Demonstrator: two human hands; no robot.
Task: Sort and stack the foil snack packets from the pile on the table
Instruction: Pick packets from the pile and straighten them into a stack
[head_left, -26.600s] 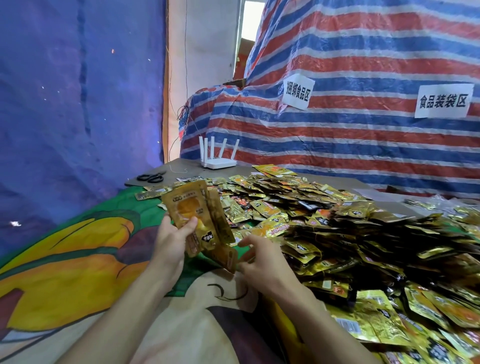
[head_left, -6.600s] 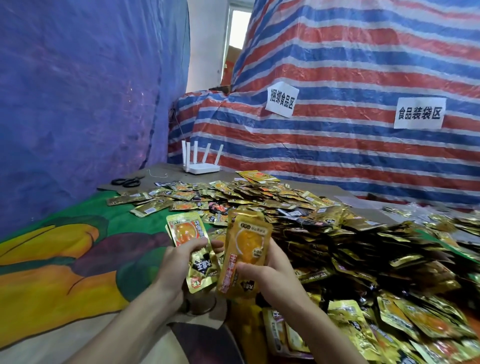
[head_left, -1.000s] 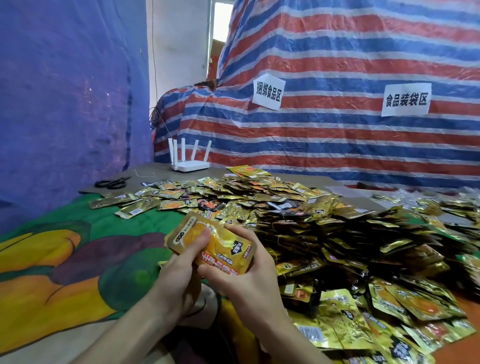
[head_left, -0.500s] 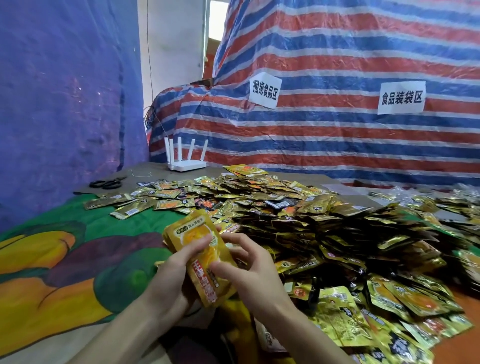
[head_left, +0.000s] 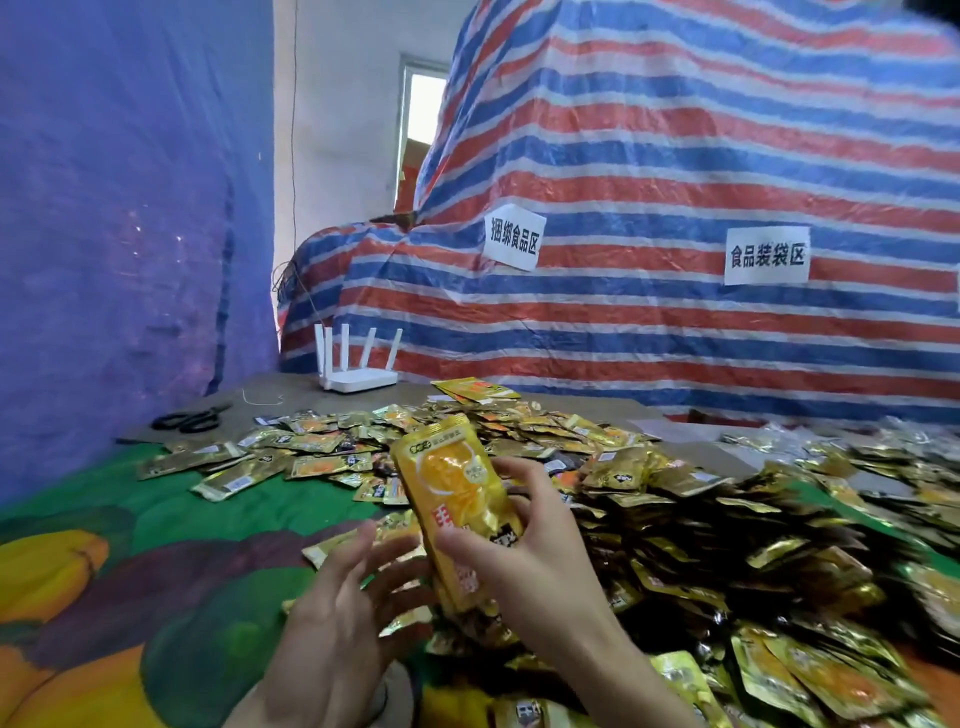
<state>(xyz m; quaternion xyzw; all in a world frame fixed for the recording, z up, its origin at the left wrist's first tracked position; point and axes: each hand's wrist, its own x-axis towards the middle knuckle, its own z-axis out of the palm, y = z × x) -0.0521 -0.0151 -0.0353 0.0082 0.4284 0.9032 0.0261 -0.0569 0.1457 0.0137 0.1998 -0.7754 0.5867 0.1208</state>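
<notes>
My right hand (head_left: 540, 561) grips a small upright stack of gold-and-orange foil packets (head_left: 452, 493), thumb across the front and fingers curled behind it. My left hand (head_left: 337, 623) is just left of the stack with its fingers spread and straight, holding nothing; whether its fingertips touch the stack I cannot tell. A big pile of gold foil packets (head_left: 675, 499) covers the table from the middle to the right. Loose packets (head_left: 249, 467) lie scattered on the green cloth to the left.
A colourful printed cloth (head_left: 104, 571) covers the near table. Black scissors (head_left: 189, 418) and a white router (head_left: 358, 374) sit at the far left edge. A striped tarp with two paper signs (head_left: 766, 255) rises behind; a blue tarp hangs left.
The stack has turned upright and risen in my right hand. My left hand has let go of it and opened its fingers below and to the left.
</notes>
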